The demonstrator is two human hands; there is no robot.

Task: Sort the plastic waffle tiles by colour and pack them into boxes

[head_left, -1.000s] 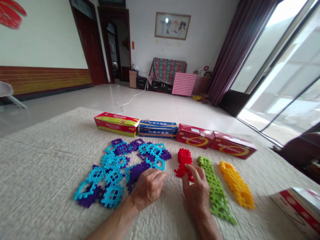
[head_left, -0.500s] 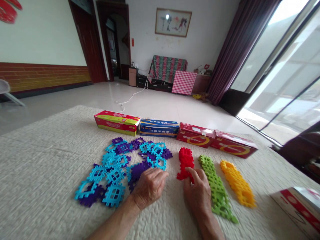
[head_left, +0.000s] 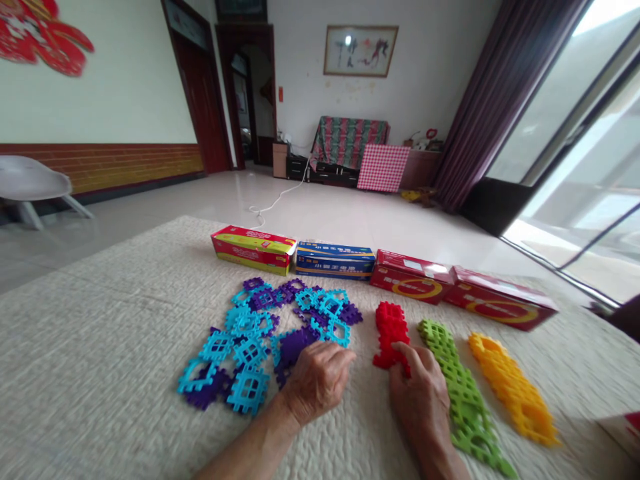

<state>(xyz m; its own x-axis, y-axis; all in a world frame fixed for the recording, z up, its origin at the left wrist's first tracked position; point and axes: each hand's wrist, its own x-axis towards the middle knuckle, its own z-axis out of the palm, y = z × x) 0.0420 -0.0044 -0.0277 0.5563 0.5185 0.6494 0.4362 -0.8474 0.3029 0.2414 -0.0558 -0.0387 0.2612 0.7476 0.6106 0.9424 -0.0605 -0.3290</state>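
My left hand [head_left: 320, 380] is closed, its fingers curled together beside the near end of a purple and light-blue cluster. Whatever those fingers may hold is hidden. The cluster has notched purple plates [head_left: 297, 343] overlapping light-blue window-shaped pieces [head_left: 249, 390]. My right hand [head_left: 423, 393] has its thumb and fingers closed at the near end of a short row of red notched plastic pieces [head_left: 391, 330], partly covering it. Just right of that hand lies a longer row of green pieces [head_left: 457, 380], and beyond it a row of yellow pieces [head_left: 513, 387].
Behind the pieces stands a line of cartons: a red-yellow box [head_left: 253, 252], a blue box [head_left: 335, 260] and two red boxes [head_left: 413, 275]. Everything rests on a cream quilted cover [head_left: 125, 333]. Part of another box [head_left: 623, 430] shows at the right edge. A white chair [head_left: 35, 180] stands far left.
The camera view has turned left, so the whole scene sits further right in the picture. Both hands keep nearly the same places beside the pieces.
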